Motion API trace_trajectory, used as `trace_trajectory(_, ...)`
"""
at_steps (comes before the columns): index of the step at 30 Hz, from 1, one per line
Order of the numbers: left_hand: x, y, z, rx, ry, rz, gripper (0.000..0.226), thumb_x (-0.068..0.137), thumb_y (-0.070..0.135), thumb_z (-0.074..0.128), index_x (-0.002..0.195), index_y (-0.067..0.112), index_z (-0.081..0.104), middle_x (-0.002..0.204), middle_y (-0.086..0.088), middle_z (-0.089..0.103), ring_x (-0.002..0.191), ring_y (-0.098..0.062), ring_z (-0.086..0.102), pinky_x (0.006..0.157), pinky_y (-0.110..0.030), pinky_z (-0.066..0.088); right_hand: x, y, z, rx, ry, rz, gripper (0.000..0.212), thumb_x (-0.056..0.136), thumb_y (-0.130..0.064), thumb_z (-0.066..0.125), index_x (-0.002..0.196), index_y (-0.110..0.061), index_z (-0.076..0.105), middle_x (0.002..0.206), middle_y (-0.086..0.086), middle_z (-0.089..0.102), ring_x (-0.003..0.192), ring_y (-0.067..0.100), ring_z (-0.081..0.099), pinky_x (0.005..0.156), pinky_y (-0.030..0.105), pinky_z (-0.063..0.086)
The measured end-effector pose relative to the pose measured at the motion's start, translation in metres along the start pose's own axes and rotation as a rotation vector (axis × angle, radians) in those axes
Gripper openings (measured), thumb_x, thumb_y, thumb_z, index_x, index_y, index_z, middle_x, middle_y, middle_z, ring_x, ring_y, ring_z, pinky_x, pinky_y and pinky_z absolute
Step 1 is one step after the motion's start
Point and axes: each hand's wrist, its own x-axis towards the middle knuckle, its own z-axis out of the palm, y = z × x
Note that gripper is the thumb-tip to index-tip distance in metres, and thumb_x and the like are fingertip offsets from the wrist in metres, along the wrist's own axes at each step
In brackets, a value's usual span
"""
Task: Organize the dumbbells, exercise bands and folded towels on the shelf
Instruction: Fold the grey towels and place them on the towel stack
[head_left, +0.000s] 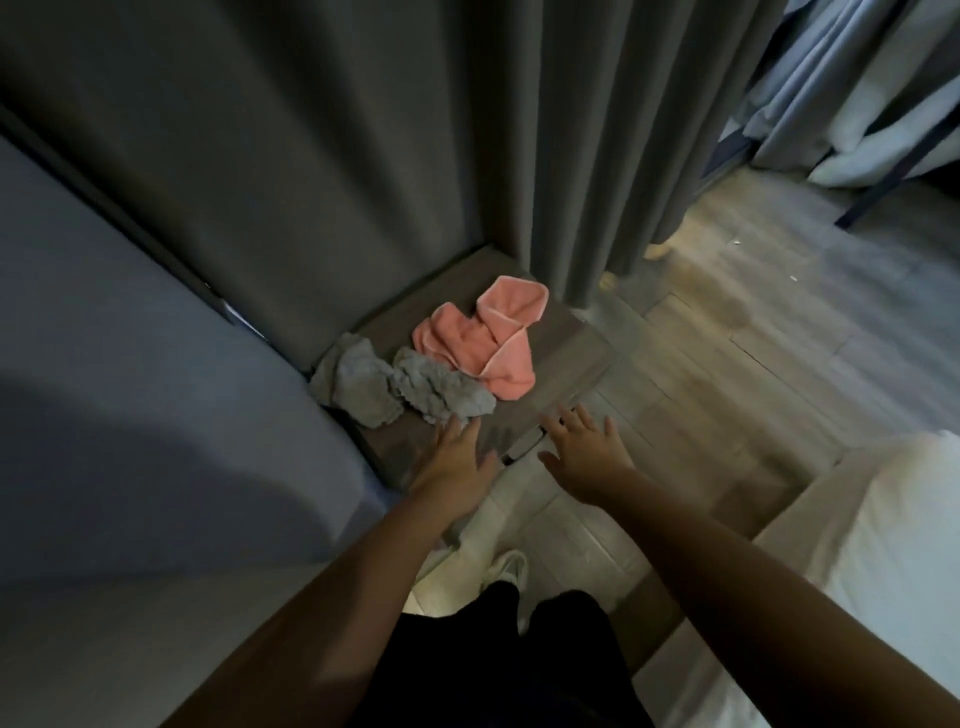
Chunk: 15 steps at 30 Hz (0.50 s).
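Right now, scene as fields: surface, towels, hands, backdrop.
surface: low wooden shelf, top in view
pink towel: crumpled, unfolded, on the far part of the top
left grey towel: crumpled, at the top's left edge
right grey towel: crumpled, between the other two
left hand: fingers straight, at the right grey towel's near edge, contact unclear
right hand: fingers spread, holds nothing, over the near corner
backdrop: dark curtain

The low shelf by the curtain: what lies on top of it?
On the shelf lie a crumpled pink towel, a middle grey towel beside it and a left grey towel. Anything under the towels is covered.
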Motion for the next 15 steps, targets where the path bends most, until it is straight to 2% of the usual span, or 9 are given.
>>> trace_trajectory(10,0.082,0.006,0.004,-0.033,0.067,-0.363,0.059,0.097,0.049,0.041,0.151,0.028,0.027,0.161,-0.006,0.013,0.145,-0.030,0.017,0.115,-0.048,0.025,0.121,0.018,-0.053,-0.138,-0.179,-0.195,0.064,0.101,-0.044,0.036,0.156,-0.027,0.009,0.164,0.007,0.001,0.150,0.032,0.002,0.117,0.059,0.010)
trace_trajectory(12,0.099,0.001,0.005,-0.016,0.114,-0.404,0.063,0.093,0.049,0.051,0.148,0.025,0.034,0.155,-0.008,0.027,0.140,-0.032,0.029,0.111,-0.048,0.031,0.143,0.023,-0.054,-0.200,-0.242,-0.222,0.066,0.101,-0.043,0.039,0.156,-0.028,0.007,0.164,0.007,-0.001,0.150,0.034,0.001,0.116,0.060,0.012)
trace_trajectory(13,0.107,-0.005,0.006,-0.019,0.171,-0.410,0.064,0.087,0.047,0.060,0.143,0.020,0.044,0.149,-0.011,0.037,0.134,-0.036,0.038,0.107,-0.050,0.036,0.155,0.025,-0.055,-0.229,-0.265,-0.236,0.066,0.100,-0.043,0.040,0.156,-0.029,0.006,0.164,0.007,-0.002,0.149,0.035,0.000,0.116,0.061,0.013)
trace_trajectory(15,0.126,-0.025,0.012,-0.058,0.282,-0.409,0.064,0.070,0.039,0.077,0.123,0.005,0.062,0.129,-0.023,0.056,0.115,-0.046,0.055,0.094,-0.056,0.046,0.180,0.025,-0.056,-0.272,-0.290,-0.253,0.068,0.100,-0.046,0.040,0.156,-0.031,0.004,0.164,0.006,-0.004,0.149,0.034,-0.001,0.115,0.062,0.013)
